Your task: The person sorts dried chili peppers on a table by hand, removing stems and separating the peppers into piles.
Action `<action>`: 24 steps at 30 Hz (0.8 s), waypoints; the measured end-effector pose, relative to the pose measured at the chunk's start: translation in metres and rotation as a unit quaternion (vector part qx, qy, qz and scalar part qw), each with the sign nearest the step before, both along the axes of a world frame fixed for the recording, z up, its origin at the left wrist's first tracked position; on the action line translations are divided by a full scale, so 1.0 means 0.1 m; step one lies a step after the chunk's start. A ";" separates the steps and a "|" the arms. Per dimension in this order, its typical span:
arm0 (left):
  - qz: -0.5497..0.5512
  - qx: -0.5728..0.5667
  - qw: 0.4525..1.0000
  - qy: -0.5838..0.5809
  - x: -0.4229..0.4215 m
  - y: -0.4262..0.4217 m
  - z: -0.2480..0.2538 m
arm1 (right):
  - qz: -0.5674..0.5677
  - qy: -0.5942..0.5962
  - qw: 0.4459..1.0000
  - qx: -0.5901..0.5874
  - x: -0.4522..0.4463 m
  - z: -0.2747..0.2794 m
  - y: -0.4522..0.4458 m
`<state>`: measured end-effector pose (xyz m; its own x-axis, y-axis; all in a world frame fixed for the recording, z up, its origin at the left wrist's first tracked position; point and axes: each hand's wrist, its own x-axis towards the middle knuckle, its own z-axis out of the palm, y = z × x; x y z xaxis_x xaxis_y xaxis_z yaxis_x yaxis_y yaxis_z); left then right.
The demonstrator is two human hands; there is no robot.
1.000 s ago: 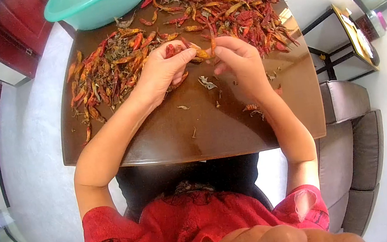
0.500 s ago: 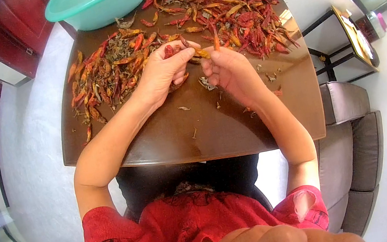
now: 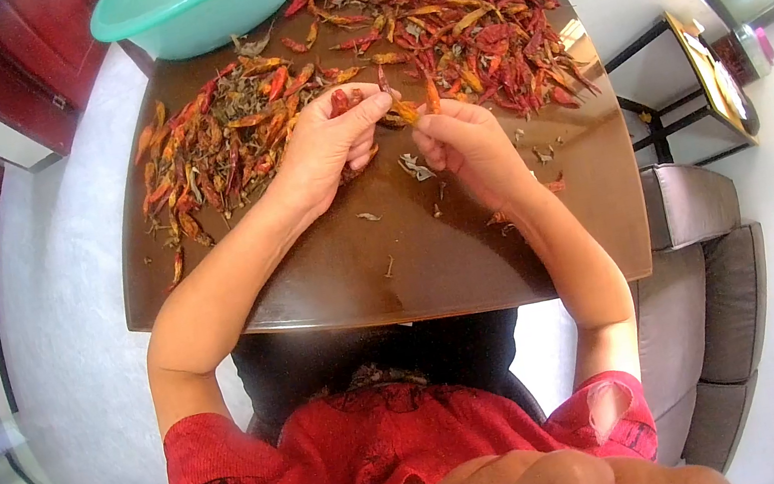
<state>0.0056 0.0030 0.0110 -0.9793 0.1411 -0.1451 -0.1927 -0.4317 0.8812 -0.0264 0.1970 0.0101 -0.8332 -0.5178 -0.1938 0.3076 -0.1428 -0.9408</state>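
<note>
My left hand (image 3: 335,139) is closed around a few dried red chili peppers (image 3: 343,101), some poking out above the thumb and below the palm. Between the two hands stretches a yellow-orange dried chili (image 3: 406,111), gripped at one end by my left fingertips. My right hand (image 3: 464,141) pinches its other end with thumb and forefinger. An orange chili tip (image 3: 432,96) stands up by the right fingers; whether it is held there too is hard to tell. Left of my left hand lies a pile of dried chilies mixed with withered stems (image 3: 224,141).
A larger heap of dried red chilies (image 3: 474,25) covers the far right of the brown table (image 3: 333,281). At the back left stands a turquoise basin (image 3: 200,18). Bits of stem and leaf (image 3: 415,169) lie scattered before me. A grey sofa (image 3: 669,329) stands to the right.
My right hand has shifted slightly, its fingers now closer together on the yellow-orange chili. A dark red chili at my left fingertips now stands more upright. My left hand is almost still.
</note>
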 end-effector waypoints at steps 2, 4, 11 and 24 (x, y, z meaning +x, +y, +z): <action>-0.009 0.001 1.000 0.012 0.00 0.00 -0.02 | -0.010 0.007 1.000 -0.007 0.00 -0.01 -0.02; -0.004 -0.002 1.000 0.009 0.00 -0.01 -0.01 | -0.018 -0.008 1.000 -0.009 0.00 0.00 -0.03; 0.152 -0.311 0.921 0.177 -0.09 -0.05 0.01 | 0.100 0.141 0.974 0.144 0.13 -0.04 -0.15; 0.030 -0.676 0.648 0.349 -0.21 0.14 -0.31 | -0.064 0.513 0.674 0.528 -0.55 -0.12 0.41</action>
<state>-0.0153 0.0166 -0.0200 -0.8705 0.3066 0.3849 0.4390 0.8374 0.3257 -0.0814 0.2378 -0.0016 -0.8345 -0.4533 0.3134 -0.5324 0.8098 -0.2464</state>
